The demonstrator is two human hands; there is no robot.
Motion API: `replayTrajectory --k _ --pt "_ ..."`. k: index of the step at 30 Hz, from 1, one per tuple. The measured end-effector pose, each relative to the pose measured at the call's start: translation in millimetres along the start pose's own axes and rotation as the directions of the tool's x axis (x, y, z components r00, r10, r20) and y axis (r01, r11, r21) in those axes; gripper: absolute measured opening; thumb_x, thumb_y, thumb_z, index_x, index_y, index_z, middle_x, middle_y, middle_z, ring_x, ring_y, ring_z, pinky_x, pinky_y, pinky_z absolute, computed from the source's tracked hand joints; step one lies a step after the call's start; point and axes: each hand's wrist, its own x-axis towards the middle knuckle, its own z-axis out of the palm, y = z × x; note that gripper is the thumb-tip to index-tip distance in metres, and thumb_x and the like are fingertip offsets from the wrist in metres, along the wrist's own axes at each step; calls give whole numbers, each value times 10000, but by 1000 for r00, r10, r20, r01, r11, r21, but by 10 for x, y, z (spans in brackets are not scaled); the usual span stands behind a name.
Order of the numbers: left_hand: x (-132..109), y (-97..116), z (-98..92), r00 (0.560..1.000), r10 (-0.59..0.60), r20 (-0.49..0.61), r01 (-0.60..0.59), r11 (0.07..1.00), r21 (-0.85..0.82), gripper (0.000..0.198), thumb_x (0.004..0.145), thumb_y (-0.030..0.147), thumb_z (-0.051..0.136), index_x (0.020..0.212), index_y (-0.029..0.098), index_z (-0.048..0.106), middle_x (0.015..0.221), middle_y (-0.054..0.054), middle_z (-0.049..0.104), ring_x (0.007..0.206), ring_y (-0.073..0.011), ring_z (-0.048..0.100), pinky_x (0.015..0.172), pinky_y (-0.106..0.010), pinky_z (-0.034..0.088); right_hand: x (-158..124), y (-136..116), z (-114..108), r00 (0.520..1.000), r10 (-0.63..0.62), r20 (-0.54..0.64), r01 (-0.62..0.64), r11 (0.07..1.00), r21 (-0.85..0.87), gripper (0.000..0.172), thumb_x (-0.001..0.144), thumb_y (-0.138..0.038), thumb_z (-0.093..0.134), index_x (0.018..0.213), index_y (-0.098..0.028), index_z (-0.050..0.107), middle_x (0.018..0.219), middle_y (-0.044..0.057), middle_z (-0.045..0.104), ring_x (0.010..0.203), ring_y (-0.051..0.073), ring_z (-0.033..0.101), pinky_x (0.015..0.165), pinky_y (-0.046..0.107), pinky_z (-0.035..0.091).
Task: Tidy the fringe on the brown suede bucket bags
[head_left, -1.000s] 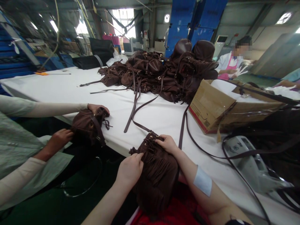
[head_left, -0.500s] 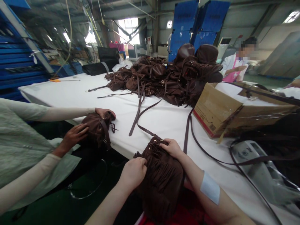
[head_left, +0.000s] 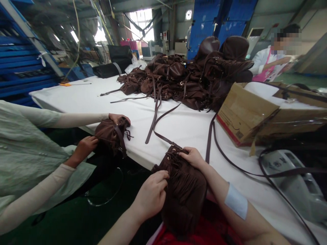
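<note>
A dark brown fringed bag rests over my lap at the table's front edge, its top with metal eyelets facing up. My right hand grips the top rim on the right, fingers wrapped over it. At the bag's left side my left hand is closed, fingertips pressed together against the fringe; whether a strand is between them is hidden. A long strap runs from the bag's top up across the white table.
A co-worker's hands hold another brown bag at the left. Brown bags are heaped at the back of the table. On the right are a cardboard box, loose straps and a grey device.
My left hand has turned and lifted slightly beside the bag, its knuckles more in view. The co-worker's lower hand has pulled back a little. The whole view has shifted slightly.
</note>
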Motion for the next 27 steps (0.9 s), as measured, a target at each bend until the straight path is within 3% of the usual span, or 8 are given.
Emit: replayTrajectory --k 4,8,11,15,19,22,24,27 --pt "84 72 -29 997 -21 75 22 1000 -11 252 730 23 414 771 210 578 979 -48 603 961 -172 570 889 -291 489 -9 -17 -6 1000 15 12 -15 1000 9 263 738 -432 622 697 -174 649 589 -31 576 557 122 475 516 230 335" --pt "99 109 -38 978 -103 179 89 993 82 228 746 70 439 790 220 604 914 -41 583 871 -176 587 821 -297 484 7 20 -13 1000 -2 -6 2 999 -47 247 739 -417 624 701 -176 656 603 -28 585 572 124 482 540 233 347" --pt "43 113 -56 953 -180 244 163 983 86 366 764 99 442 1004 257 668 999 -54 603 864 -184 617 807 -305 483 15 41 -5 1000 4 -3 -4 999 -49 262 744 -431 627 720 -173 664 603 -29 585 567 121 479 540 230 350" --pt "-64 115 -191 948 -180 262 192 981 -19 514 802 151 455 1269 321 584 1083 -44 660 957 -198 641 869 -301 480 6 35 20 999 12 50 -12 1000 -8 269 742 -441 638 732 -174 665 600 -34 579 563 116 476 525 222 344" --pt "-226 148 -342 909 -125 397 195 971 -140 631 801 182 510 1378 425 437 1013 42 708 919 -164 655 848 -262 484 16 29 27 999 35 29 -35 999 29 288 744 -463 645 739 -177 672 624 -23 602 584 126 503 535 227 361" --pt "-354 153 -325 868 -92 488 203 963 -180 605 782 223 590 1337 436 479 1054 51 701 952 -166 648 862 -257 478 43 40 19 997 58 -45 -57 998 15 304 753 -477 637 759 -177 681 640 -13 617 592 133 514 539 231 369" --pt "-367 117 -248 885 -130 447 214 966 -143 466 795 262 606 1243 386 573 1066 27 690 941 -174 646 840 -259 484 57 48 15 998 30 -56 -32 999 -22 295 757 -470 639 756 -179 682 641 -13 620 596 133 514 548 233 369" --pt "-207 0 -92 948 -214 234 230 972 -43 261 873 267 515 1112 279 622 1039 -18 670 905 -170 640 805 -264 488 60 51 16 999 -3 -41 2 1000 -31 288 764 -461 640 770 -177 688 654 -14 629 601 131 517 557 233 375"
